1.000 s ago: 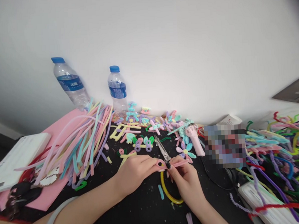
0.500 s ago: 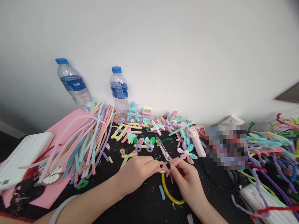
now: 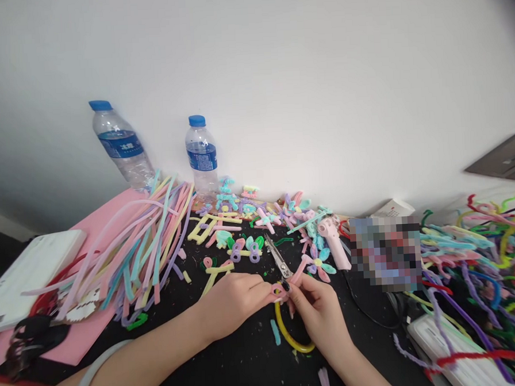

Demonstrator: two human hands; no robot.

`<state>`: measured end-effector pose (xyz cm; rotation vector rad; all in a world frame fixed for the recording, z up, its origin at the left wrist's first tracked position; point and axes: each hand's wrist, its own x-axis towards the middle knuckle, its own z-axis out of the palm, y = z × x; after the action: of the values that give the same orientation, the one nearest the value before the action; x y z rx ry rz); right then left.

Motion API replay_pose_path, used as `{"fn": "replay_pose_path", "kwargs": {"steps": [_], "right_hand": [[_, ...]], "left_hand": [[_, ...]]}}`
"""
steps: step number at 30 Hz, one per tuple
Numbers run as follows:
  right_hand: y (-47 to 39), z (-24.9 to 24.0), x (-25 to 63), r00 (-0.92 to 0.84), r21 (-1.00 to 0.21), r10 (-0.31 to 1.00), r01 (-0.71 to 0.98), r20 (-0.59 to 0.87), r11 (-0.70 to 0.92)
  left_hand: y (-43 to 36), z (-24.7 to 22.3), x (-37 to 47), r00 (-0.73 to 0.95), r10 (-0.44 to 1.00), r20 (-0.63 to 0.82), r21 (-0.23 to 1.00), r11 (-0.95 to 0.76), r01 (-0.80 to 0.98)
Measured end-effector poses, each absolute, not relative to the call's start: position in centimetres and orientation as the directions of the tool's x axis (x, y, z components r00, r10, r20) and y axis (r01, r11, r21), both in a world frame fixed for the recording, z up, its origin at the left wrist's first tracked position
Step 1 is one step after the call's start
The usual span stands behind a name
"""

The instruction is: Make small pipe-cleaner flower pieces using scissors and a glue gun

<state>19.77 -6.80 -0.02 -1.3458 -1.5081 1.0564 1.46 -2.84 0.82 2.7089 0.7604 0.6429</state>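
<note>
Between my two hands is a pink pipe cleaner (image 3: 277, 291), bent into a small loop, with a straight end sticking up past my right fingers. My left hand (image 3: 232, 301) pinches it from the left, fingertips pressed together. My right hand (image 3: 317, 308) pinches it from the other side, thumb against forefinger. Just beyond lie scissors (image 3: 279, 258) with yellow handles, partly hidden behind my right hand and the pink loop. A short blue pipe cleaner piece (image 3: 276, 332) lies left of the handle. Nearby is a flower (image 3: 320, 263) of pastel pipe cleaners.
A bundle of pastel pipe cleaners (image 3: 156, 238) lies on a pink sheet (image 3: 99, 218) at left. Two water bottles (image 3: 201, 155) stand by the wall. A pink handheld device (image 3: 335, 243) lies right of centre, with a cable (image 3: 362, 311). Tangled pipe cleaners (image 3: 499, 284) fill the right.
The whole view has shifted slightly, so things appear a little further left. Both hands keep their pinch on the pink pipe cleaner, with the fingers barely moved.
</note>
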Motion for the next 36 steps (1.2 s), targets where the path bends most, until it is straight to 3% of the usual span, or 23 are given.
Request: {"fn": "replay_pose_path", "kwargs": {"steps": [2,5,8,12,15,19,26,31,36], "right_hand": [[-6.8,-0.1,19.8,-0.074,-0.95,0.996,0.304,0.048,0.069],[-6.9,-0.1,19.8,-0.045,-0.946,0.997,0.318,0.056,0.068],[-6.9,-0.1,19.7,-0.023,-0.949,0.998,0.311,0.057,0.061],[-6.8,-0.1,19.7,-0.03,-0.954,0.998,0.295,0.048,0.055],[-6.8,0.0,19.8,-0.003,-0.954,0.998,0.294,0.062,0.06],[-6.7,0.2,20.1,0.031,-0.964,0.998,0.262,0.051,0.041],[-6.8,0.5,20.2,-0.194,-0.979,0.98,0.193,0.034,0.072],[-6.9,0.7,20.2,-0.235,-0.98,0.971,0.176,0.048,0.091],[-6.8,0.6,20.2,-0.109,-0.969,0.989,0.219,0.095,0.117]], "left_hand": [[-2.8,0.7,1.5,0.767,0.547,0.335,0.376,-0.824,0.424],[-2.7,0.7,1.5,0.715,0.635,0.293,0.573,-0.715,0.4],[-2.7,1.1,1.8,0.622,0.767,0.155,0.82,-0.451,0.352],[-3.1,1.5,2.2,0.583,0.812,-0.034,0.963,-0.13,0.238],[-3.2,1.5,2.3,0.595,0.8,-0.077,0.983,-0.037,0.178],[-3.0,1.5,2.3,0.574,0.818,-0.04,0.987,-0.057,0.151],[-3.1,0.6,2.2,0.728,0.65,-0.219,0.964,0.258,0.06],[-3.7,0.2,2.4,0.707,0.692,-0.15,0.986,0.16,0.053],[-3.5,0.8,2.5,0.618,0.779,-0.11,0.994,0.078,0.079]]}}
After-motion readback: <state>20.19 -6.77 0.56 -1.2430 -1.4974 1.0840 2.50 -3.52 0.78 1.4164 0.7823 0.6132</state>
